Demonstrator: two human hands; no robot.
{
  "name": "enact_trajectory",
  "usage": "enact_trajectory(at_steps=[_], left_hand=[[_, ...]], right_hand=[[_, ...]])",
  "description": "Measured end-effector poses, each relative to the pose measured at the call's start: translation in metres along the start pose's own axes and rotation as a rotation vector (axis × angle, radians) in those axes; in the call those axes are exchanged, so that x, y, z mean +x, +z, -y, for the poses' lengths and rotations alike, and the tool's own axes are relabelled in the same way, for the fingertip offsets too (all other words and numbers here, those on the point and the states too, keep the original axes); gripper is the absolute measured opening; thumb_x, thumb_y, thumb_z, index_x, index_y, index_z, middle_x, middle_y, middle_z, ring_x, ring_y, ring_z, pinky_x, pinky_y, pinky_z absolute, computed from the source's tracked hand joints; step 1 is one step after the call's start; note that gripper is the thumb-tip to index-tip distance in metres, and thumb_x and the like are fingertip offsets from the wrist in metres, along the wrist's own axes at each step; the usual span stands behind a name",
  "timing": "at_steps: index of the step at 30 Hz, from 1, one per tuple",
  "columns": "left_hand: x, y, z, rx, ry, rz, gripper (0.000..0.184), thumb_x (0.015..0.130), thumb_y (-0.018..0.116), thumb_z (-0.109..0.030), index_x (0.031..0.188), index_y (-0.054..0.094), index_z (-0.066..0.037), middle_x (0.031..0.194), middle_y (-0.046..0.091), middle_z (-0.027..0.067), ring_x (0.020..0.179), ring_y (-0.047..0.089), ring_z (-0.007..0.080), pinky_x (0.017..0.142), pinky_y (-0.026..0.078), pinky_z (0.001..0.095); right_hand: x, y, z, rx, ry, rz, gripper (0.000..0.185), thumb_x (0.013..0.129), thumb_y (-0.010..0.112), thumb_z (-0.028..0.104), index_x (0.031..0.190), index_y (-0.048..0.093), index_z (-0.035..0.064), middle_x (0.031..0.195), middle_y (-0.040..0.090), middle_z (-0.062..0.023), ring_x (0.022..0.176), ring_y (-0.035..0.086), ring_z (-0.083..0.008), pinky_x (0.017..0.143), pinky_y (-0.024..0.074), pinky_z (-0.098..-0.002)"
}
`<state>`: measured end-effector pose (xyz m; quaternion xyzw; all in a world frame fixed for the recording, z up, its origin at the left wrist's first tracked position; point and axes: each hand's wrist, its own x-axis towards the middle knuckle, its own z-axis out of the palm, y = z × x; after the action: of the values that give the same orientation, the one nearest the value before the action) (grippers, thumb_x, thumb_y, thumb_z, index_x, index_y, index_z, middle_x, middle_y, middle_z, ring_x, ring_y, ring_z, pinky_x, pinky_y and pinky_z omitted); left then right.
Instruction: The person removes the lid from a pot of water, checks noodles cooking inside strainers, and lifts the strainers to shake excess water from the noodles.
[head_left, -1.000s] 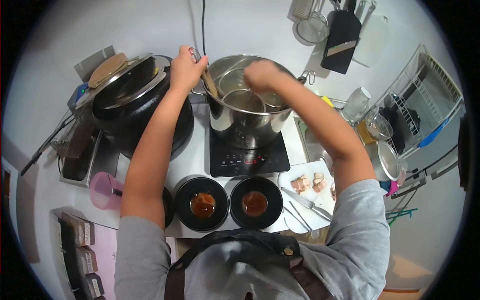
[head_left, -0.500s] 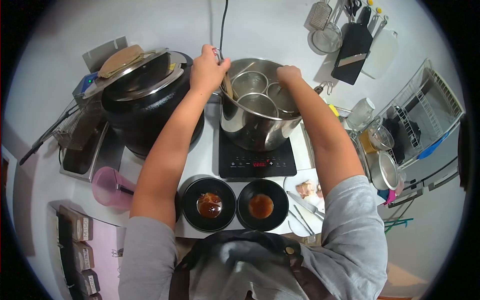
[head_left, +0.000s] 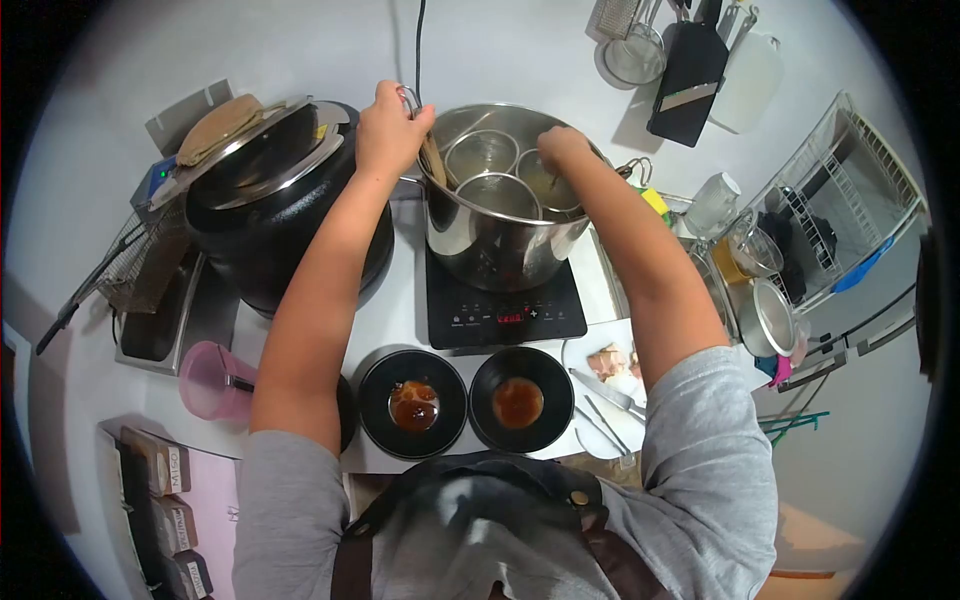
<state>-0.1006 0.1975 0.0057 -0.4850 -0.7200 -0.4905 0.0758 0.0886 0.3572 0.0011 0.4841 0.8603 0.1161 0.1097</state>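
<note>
Head camera shows my left hand [head_left: 392, 135] near the top of the frame, left of the middle. Its fingers are wrapped around the top end of a brown wooden handle with a silver wire loop [head_left: 436, 162]. The handle slants down into a big, round, shiny silver metal pot [head_left: 510, 250] at the top middle of the frame.

My right hand [head_left: 563, 150] is over the right side of the pot, fingers curled in. I cannot tell if it grips anything, because the hand hides that spot. Three round silver metal strainer baskets [head_left: 497, 187] sit close together inside the pot. Under the pot is a flat black cooker [head_left: 475, 338] with red lit numbers.

Lower down, in the middle, are two round black bowls [head_left: 375, 425] with brown sauce [head_left: 414, 406] in each. Right of them, a white board [head_left: 592, 440] holds pieces of pink and white meat [head_left: 607, 361]. A big, round black pot [head_left: 285, 240] stands at the upper left.
</note>
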Motion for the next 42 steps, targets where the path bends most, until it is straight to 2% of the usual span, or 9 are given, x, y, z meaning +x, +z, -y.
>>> enact_trajectory(at_steps=[3,5,8,10,19,23,29,40,42], left_hand=[[0.002,0.004,0.004,0.007,0.006,-0.011,0.051,0.076,0.070,-0.033,0.111,0.051,-0.001,0.088,0.067,0.0177,0.084,0.065,0.0351,0.076,0.051,0.0416],[0.001,0.006,0.006,0.021,0.100,-0.093,0.049,0.077,0.071,-0.033,0.102,0.051,0.003,0.069,0.061,0.0126,0.066,0.063,0.0299,0.064,0.049,0.0380],[0.001,0.006,0.006,0.047,0.103,-0.103,0.048,0.077,0.071,-0.034,0.101,0.051,0.003,0.069,0.061,0.0124,0.066,0.063,0.0297,0.064,0.049,0.0379],[0.004,0.007,0.008,0.029,0.103,-0.103,0.048,0.076,0.071,-0.034,0.101,0.051,0.002,0.069,0.061,0.0125,0.066,0.063,0.0296,0.064,0.049,0.0378],[0.000,0.007,0.007,0.025,0.105,-0.096,0.048,0.077,0.071,-0.034,0.101,0.051,0.002,0.069,0.060,0.0124,0.065,0.063,0.0283,0.063,0.049,0.0373],[0.002,0.006,0.007,0.015,0.098,-0.084,0.048,0.076,0.071,-0.035,0.100,0.051,0.002,0.069,0.061,0.0122,0.065,0.063,0.0283,0.063,0.049,0.0374],[0.002,0.007,0.007,0.032,0.112,-0.105,0.050,0.077,0.071,-0.036,0.103,0.051,0.002,0.070,0.061,0.0121,0.066,0.063,0.0281,0.064,0.049,0.0372],[0.001,0.003,0.002,0.020,0.081,-0.086,0.049,0.076,0.070,-0.035,0.102,0.051,0.003,0.070,0.061,0.0130,0.066,0.063,0.0289,0.065,0.049,0.0374],[0.000,0.001,0.000,0.009,0.007,-0.005,0.050,0.076,0.069,-0.034,0.109,0.051,-0.001,0.088,0.067,0.0172,0.084,0.065,0.0353,0.076,0.050,0.0427]], right_hand=[[0.004,0.003,-0.006,0.037,0.027,-0.005,0.031,0.081,0.064,0.017,0.111,0.067,0.0067,0.121,0.062,-0.0117,0.111,0.060,-0.0281,0.089,0.0513,-0.0375],[0.004,0.009,-0.007,0.113,0.101,-0.097,0.032,0.081,0.064,0.017,0.112,0.067,0.0064,0.122,0.061,-0.0120,0.112,0.060,-0.0283,0.089,0.0511,-0.0378],[0.001,0.004,-0.005,-0.065,-0.035,0.046,0.032,0.082,0.065,0.017,0.112,0.067,0.0070,0.121,0.061,-0.0120,0.112,0.060,-0.0276,0.089,0.0513,-0.0379],[-0.004,-0.005,-0.008,0.112,0.085,-0.069,0.032,0.082,0.063,0.015,0.113,0.066,0.0066,0.121,0.061,-0.0124,0.112,0.060,-0.0281,0.089,0.0512,-0.0383],[0.001,0.027,-0.005,0.034,0.024,-0.231,0.027,0.085,0.057,0.013,0.108,0.068,0.0070,0.115,0.064,-0.0129,0.108,0.062,-0.0299,0.084,0.0531,-0.0389],[-0.009,0.007,0.001,0.059,0.016,-0.171,0.026,0.083,0.057,0.013,0.105,0.069,0.0066,0.111,0.065,-0.0138,0.105,0.063,-0.0297,0.083,0.0531,-0.0396],[-0.027,-0.017,-0.010,0.106,0.098,-0.491,0.020,0.080,0.059,0.010,0.095,0.071,0.0068,0.101,0.068,-0.0153,0.095,0.066,-0.0309,0.077,0.0547,-0.0404],[-0.016,0.024,0.008,0.027,-0.023,-0.322,0.021,0.083,0.057,0.015,0.097,0.071,0.0069,0.105,0.067,-0.0144,0.098,0.065,-0.0306,0.080,0.0539,-0.0408],[-0.013,0.024,0.007,0.162,0.023,-0.227,0.023,0.084,0.055,0.012,0.101,0.070,0.0051,0.108,0.066,-0.0175,0.102,0.064,-0.0325,0.080,0.0540,-0.0409]])
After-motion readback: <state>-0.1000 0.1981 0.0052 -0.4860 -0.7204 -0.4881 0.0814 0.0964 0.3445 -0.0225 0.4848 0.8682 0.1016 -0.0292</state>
